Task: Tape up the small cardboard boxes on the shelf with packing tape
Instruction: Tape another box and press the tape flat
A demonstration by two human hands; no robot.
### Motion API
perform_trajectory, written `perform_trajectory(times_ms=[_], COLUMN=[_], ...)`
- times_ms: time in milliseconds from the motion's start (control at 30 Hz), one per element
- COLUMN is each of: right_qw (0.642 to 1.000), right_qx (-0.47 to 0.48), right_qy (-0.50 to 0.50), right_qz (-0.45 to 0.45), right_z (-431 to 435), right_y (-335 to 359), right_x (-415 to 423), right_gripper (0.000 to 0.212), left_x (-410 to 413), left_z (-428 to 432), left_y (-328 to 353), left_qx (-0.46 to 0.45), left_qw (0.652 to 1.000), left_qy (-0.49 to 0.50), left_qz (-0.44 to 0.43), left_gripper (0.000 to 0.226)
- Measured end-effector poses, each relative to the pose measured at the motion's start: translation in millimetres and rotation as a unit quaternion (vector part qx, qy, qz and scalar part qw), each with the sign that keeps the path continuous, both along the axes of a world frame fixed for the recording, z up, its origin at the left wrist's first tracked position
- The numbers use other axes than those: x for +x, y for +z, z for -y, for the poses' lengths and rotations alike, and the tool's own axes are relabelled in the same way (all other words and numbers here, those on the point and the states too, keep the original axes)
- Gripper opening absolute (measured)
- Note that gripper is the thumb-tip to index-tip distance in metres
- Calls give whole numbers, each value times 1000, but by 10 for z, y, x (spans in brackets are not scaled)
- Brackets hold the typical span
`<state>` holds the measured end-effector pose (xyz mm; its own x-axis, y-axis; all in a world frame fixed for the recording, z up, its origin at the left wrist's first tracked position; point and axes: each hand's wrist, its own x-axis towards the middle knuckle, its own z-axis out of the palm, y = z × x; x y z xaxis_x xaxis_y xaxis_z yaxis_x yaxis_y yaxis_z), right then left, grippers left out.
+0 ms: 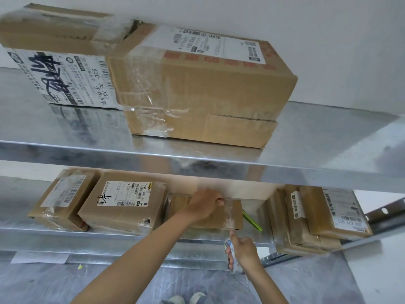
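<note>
Head view, looking up into a metal rack. The left hand reaches onto the middle shelf. Its fingers are pressed together in a pinch on the free end of a clear tape strip at the top edge of a small cardboard box. The strip runs down the box's near face to the shelf edge. There the right hand holds the packing tape roll just below the shelf, fingers curled round it and the forefinger pointing up along the strip.

The box sits near the middle of the shelf. Close on its left is a labelled box, with another box beyond that. A green stick-like object lies just to its right, and a stack of flat parcels stands farther right. Two larger boxes rest on the upper shelf.

By my reading, this box is mid-seal: the strip is laid but not yet cut or smoothed down. The neighbouring boxes show glossy tape, though I cannot tell whether it is fresh, so how many are left to tape is unclear.
</note>
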<state>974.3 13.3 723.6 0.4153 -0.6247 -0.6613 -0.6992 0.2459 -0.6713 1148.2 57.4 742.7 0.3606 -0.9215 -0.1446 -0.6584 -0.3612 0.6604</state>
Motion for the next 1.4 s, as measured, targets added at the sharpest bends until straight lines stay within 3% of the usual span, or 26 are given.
perform_trajectory(times_ms=[100,167,300,433,567,833,1000,1167,1400], right_qw=[999,998,998,998,997,998,998,999,991], right_qx=[-46,-68,-67,-63,-71,-61,-65,-34,20], right_qy=[1,2,8,18,20,18,17,9,-51], right_qz=[-8,-8,-9,-16,-6,-5,3,34,122], right_z=[17,61,100,118,109,130,109,156,57], right_y=[-21,-19,-27,-71,-62,-32,-27,-39,168], right_x=[21,81,152,143,139,124,120,107,59], right_gripper=[62,61,62,60,58,59,57,59,64], left_x=[-140,-160,-141,-122,9,-59,-214,-189,-82], left_z=[49,19,-14,24,-83,-166,-249,-244,-240], left_y=[-88,-205,-327,-332,-265,-365,-373,-318,-42], left_qx=[-21,32,106,95,127,104,124,133,147], left_qw=[997,993,987,986,976,947,942,953,974], left_qy=[65,56,31,19,-101,-156,-134,-132,-142], left_qz=[43,102,119,135,142,261,281,237,102], left_gripper=[25,38,102,109,121,86,70,64,59])
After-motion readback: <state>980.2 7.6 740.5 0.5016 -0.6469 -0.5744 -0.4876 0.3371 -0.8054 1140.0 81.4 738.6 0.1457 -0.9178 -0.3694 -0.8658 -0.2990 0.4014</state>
